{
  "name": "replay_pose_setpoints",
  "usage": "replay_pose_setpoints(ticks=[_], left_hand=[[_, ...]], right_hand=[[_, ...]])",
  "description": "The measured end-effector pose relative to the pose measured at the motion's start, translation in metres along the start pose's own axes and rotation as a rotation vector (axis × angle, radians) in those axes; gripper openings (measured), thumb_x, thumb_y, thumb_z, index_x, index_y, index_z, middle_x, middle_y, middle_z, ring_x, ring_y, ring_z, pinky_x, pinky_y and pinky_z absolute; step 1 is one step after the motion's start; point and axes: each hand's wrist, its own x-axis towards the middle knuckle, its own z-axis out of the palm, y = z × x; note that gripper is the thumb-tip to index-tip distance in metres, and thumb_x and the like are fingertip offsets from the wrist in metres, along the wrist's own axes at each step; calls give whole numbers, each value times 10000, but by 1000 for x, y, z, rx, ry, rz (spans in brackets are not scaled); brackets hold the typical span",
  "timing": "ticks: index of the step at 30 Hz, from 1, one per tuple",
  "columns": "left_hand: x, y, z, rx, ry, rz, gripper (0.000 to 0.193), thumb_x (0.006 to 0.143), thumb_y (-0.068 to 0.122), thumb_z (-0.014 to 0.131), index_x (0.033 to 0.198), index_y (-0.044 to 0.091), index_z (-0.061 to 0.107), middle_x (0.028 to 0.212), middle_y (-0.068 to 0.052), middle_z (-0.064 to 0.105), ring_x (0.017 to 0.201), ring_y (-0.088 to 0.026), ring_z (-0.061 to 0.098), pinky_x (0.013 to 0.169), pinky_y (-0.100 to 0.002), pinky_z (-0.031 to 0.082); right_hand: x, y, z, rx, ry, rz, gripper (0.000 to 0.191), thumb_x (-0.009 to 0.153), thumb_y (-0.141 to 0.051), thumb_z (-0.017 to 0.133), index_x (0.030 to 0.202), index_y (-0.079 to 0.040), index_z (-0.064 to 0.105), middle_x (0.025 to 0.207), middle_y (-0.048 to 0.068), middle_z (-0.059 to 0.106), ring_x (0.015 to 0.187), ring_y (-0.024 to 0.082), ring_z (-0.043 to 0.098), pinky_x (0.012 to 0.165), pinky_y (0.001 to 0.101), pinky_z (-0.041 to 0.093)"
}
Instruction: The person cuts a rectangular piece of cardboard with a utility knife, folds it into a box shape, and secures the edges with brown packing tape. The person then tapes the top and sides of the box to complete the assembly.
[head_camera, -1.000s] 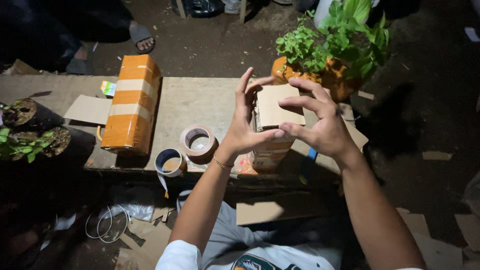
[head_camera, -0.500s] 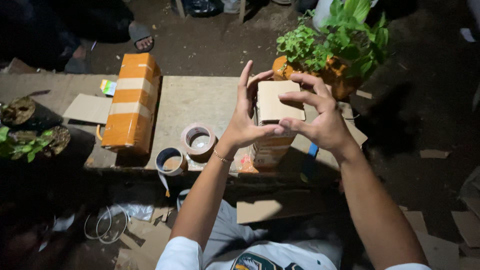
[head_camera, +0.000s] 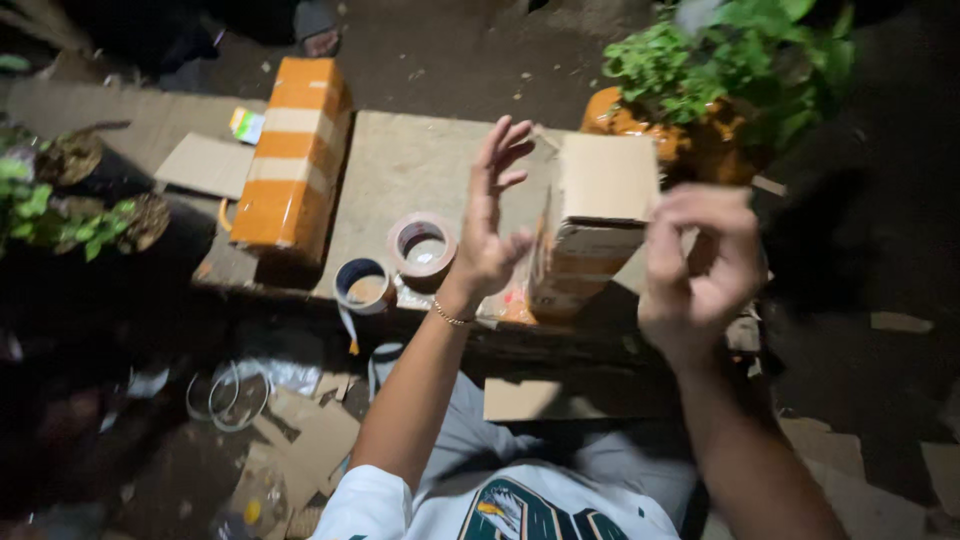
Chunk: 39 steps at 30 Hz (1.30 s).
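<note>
cardboard box (head_camera: 598, 222) stands between left hand (head_camera: 487, 236) and right hand (head_camera: 697, 272).

An orange-and-cream striped box (head_camera: 295, 150) is lying at the worktop's (head_camera: 420, 170) left edge; a brown cardboard box (head_camera: 595, 225) w/ orange bands is standing near its front-right edge.

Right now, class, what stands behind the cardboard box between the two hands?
Behind the cardboard box stands an orange pot of leafy green plants. The box and the right hand cover the pot's lower part, so its base cannot be seen.
</note>
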Motion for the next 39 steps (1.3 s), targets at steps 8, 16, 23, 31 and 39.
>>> replay_pose_setpoints(ticks=[8,16,23,31,39], left_hand=[[-62,20,-128,595,438,-160,243,978,18,651,1220,18,680,1101,-98,751,958,-171,713,831,-296,566],[-148,21,-156,1165,289,-228,341,800,172,784,1106,43,709,1070,-157,722,990,-343,670,848,-446,492],[-167,1,-156,1581,-30,-658,195,914,302,727,991,123,712,972,-92,681,982,-280,630,938,-518,379],[-156,5,-148,1693,247,-571,301,912,372,708,960,74,706,987,-142,685,964,-322,654,856,-501,413],[-137,-28,-101,44,373,-876,452,1005,419,589,1259,48,638,1080,-89,706,889,-187,646,690,-300,545]], right_hand=[[-63,-2,82,187,-297,350,214,1058,-170,564,949,1,633,855,78,696,780,176,677,757,306,563],[-133,57,184,-168,-509,356,317,899,-84,679,1210,-28,650,1173,181,675,1056,335,668,859,413,550],[-138,115,219,-389,-760,334,432,853,-105,710,1270,-66,604,1262,158,605,1112,414,607,861,509,514],[-154,139,198,306,-525,894,303,929,-87,653,1219,-36,584,987,151,644,797,242,633,679,386,557],[-144,54,83,932,-379,1366,270,967,-128,535,1230,-69,540,947,64,646,653,142,587,528,300,513]])
